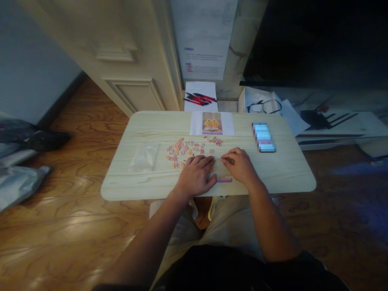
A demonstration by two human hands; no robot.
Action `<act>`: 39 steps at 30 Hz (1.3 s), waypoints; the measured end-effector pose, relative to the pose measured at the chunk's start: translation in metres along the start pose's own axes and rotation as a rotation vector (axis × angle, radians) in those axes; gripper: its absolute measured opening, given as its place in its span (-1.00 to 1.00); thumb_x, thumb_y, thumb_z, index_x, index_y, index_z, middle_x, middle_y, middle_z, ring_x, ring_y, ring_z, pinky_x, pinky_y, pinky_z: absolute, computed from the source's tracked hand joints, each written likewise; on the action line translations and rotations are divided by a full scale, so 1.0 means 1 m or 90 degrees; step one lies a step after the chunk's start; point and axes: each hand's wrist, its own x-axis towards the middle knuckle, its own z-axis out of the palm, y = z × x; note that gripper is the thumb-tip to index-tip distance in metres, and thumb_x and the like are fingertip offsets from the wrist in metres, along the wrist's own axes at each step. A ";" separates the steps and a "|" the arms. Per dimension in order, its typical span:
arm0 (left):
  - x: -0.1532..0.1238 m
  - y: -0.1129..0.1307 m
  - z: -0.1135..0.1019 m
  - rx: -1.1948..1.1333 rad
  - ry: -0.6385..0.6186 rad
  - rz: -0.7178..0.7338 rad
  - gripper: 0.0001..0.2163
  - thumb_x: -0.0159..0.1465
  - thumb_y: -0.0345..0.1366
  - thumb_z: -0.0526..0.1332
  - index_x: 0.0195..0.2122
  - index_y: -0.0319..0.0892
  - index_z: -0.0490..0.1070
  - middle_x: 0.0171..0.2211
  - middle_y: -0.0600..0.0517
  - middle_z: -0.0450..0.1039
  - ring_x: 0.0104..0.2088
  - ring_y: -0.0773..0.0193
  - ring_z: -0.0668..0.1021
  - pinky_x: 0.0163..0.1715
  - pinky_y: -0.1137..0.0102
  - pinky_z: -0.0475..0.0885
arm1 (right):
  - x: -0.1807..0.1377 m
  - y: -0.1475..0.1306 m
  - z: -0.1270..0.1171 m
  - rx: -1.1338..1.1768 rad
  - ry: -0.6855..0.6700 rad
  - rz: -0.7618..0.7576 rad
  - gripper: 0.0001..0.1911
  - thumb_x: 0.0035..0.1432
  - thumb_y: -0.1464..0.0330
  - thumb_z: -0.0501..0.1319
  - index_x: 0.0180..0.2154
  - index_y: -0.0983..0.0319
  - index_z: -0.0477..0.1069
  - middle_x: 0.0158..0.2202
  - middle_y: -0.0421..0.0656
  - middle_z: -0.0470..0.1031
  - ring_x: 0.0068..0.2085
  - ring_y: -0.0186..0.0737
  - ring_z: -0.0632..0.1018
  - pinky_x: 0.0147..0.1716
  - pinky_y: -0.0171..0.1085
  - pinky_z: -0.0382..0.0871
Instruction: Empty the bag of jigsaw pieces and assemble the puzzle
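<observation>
Small pink and orange jigsaw puzzle pieces (176,151) lie loose on the pale wooden table (273,173). My left hand (197,173) rests over the near right side of the pile, fingers stretched out, hiding some pieces. To its right, my right hand (240,165) is closed in a pinch, with what looks like a small puzzle piece at its fingertips. Just below, between the hands, lies a joined pink strip of puzzle (224,180), partly covered by my left thumb. A smaller cluster of pieces (216,141) sits beneath the printed picture (212,123) of a yellow figure.
A clear plastic bag (144,157) lies on the table's left, a phone (263,137) on its right. Behind the table, red and black pens (200,99) rest on white paper. A white box (260,99) with a cable stands back right, below a dark screen (318,44).
</observation>
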 end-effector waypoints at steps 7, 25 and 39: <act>-0.001 -0.002 -0.001 -0.005 0.000 -0.007 -0.52 0.37 -0.10 0.18 0.28 -0.13 0.41 0.30 -0.08 0.41 0.24 -0.09 0.40 0.22 0.00 0.31 | 0.000 -0.001 0.000 -0.003 -0.002 0.006 -0.86 0.27 0.38 0.33 -0.15 0.11 0.65 -0.11 -0.10 0.54 -0.02 -0.07 0.51 0.08 -0.07 0.38; 0.035 -0.011 0.006 0.043 0.043 -0.113 -0.83 0.39 -0.28 0.21 -0.14 -0.06 0.63 -0.12 -0.09 0.54 -0.09 0.00 0.50 -0.10 0.09 0.42 | 0.001 -0.003 0.001 -0.004 -0.003 0.026 -0.86 0.26 0.37 0.34 -0.15 0.12 0.65 -0.11 -0.10 0.54 -0.01 -0.07 0.50 0.06 -0.08 0.37; 0.029 -0.015 0.007 -0.008 0.055 -0.108 -0.79 0.42 -0.23 0.21 -0.05 -0.06 0.64 -0.15 -0.07 0.55 -0.14 0.10 0.52 -0.06 0.17 0.43 | 0.004 -0.012 0.006 -0.001 0.004 0.016 -0.82 0.23 0.38 0.34 -0.11 0.12 0.61 -0.09 -0.11 0.54 0.03 -0.03 0.49 0.09 -0.05 0.32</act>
